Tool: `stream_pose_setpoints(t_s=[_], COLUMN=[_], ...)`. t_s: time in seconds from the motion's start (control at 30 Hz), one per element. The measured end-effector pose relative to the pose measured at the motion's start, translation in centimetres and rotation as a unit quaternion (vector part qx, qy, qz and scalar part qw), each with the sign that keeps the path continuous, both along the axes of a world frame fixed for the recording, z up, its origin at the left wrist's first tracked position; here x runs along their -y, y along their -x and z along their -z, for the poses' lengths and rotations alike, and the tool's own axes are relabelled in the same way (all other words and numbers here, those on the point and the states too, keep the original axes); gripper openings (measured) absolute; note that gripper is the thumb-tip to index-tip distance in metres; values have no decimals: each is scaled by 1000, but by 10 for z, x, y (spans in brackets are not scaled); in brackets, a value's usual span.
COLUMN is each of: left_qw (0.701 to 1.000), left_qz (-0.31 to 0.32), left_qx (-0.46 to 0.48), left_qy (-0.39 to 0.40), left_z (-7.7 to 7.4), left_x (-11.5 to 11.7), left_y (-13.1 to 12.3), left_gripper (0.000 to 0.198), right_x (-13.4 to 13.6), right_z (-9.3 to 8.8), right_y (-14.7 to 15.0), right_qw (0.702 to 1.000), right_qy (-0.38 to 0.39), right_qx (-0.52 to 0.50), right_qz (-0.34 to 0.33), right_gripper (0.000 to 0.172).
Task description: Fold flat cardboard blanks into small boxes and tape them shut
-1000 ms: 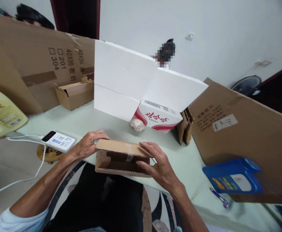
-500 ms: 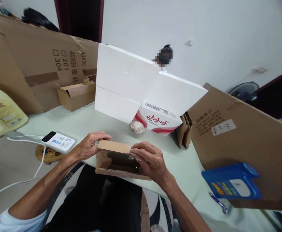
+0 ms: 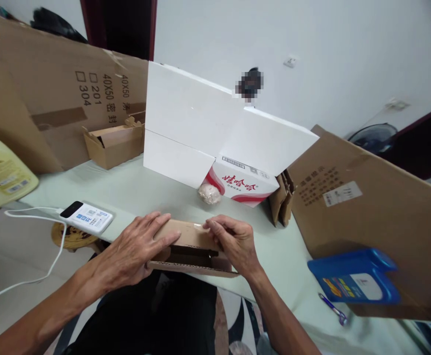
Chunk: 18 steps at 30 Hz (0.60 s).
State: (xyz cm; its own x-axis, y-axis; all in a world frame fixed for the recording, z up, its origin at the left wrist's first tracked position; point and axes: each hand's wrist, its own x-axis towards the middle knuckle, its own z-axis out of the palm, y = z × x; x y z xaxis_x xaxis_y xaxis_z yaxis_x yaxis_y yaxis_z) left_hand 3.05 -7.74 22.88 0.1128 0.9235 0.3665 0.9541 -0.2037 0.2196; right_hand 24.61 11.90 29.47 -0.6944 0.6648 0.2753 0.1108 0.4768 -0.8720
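Note:
A small brown cardboard box (image 3: 191, 246) lies on its side at the near edge of the pale green table (image 3: 137, 190), its open side facing me. My left hand (image 3: 137, 249) lies flat on the box's top left, fingers stretched along the flap. My right hand (image 3: 232, 241) is curled over the top right, its fingers pinching the flap's edge. The inside of the box is dark and I cannot see what it holds.
Behind stand white foam boards (image 3: 200, 128), a red-and-white carton (image 3: 243, 185), a small open cardboard box (image 3: 114, 143) and large cardboard sheets (image 3: 366, 197). A power bank (image 3: 85, 217) with a white cable lies left. A blue jug (image 3: 353, 276) and a pen (image 3: 333, 309) lie right.
My left hand slid from the box's left end onto its top. My right hand moved from the front opening up to the top flap, which now lies lower over the opening.

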Motion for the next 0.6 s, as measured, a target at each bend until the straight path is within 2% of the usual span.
stream_pose_setpoints(t_s=[0.1,0.33,0.47,0.6], left_qw=[999,997,997,995], left_qz=[37,53,39,45], left_qx=[14,58,67,84], left_qy=[-18,-2,16,20], left_z=[1,-19,-21,-19], left_x=[-5,5,11,9], left_y=[4,17,29,34], left_gripper=[109,101,100,104], right_x=[-5,-41,-78,-116], right_z=[1,1,13,40], right_y=[-4,-11,-13,-7], right_qw=[996,969,960,964], right_qy=[83,175,140,37], right_qx=[-20,-122,-145,-110], right_qz=[37,123,193,241], right_gripper=[40,44,48,52])
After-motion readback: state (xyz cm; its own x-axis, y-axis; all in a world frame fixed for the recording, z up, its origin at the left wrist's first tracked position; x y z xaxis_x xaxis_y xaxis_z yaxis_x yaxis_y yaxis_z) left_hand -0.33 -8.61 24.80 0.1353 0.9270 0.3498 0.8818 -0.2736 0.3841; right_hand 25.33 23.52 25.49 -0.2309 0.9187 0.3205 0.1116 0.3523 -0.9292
